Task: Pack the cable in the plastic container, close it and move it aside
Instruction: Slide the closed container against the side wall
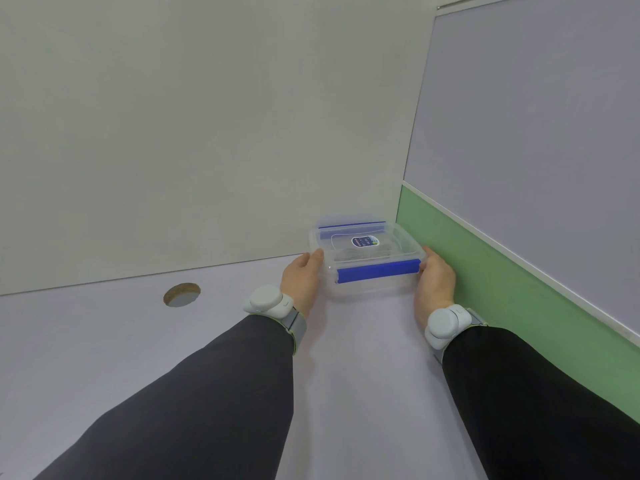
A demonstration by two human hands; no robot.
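Note:
A clear plastic container (367,282) with blue latches and a lid with a sticker stands on the desk near the far right corner. Its lid is on, and a pale cable (356,254) shows faintly through it. My left hand (303,277) grips the container's left side. On its right side my right hand (434,280) holds it, close to the green partition. Both wrists carry white devices on grey straps.
The desk (363,375) is pale lilac, with a round cable hole (181,294) at the back left. A white wall runs behind it. A green and grey partition (519,289) borders the right edge, just beside the container.

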